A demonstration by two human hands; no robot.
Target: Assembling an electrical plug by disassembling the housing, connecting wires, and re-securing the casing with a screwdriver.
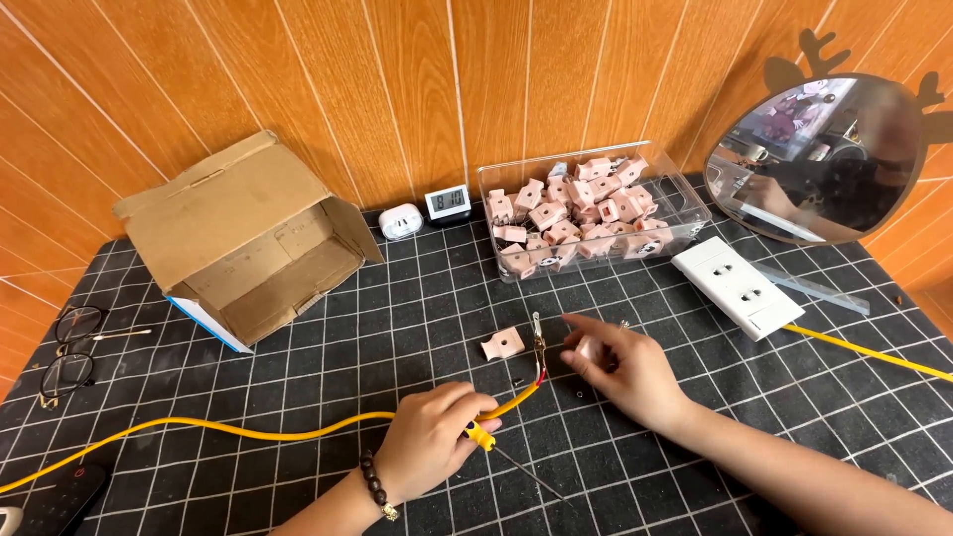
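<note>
One yellow cable (pixel 248 433) lies across the black grid mat (pixel 397 318), and its stripped end stands up between the two hands. The left hand (pixel 432 437) is closed around the cable and a small yellow screwdriver (pixel 496 447). The right hand (pixel 620 367) pinches one pink plug piece (pixel 590 347), fingers together. One more pink piece (pixel 503 343) lies just beside the wire end. One clear box (pixel 596 208) holds many pink pieces. One open carton (pixel 248 238) and one white socket strip (pixel 737 286) stand well apart, with free mat around the hands.
</note>
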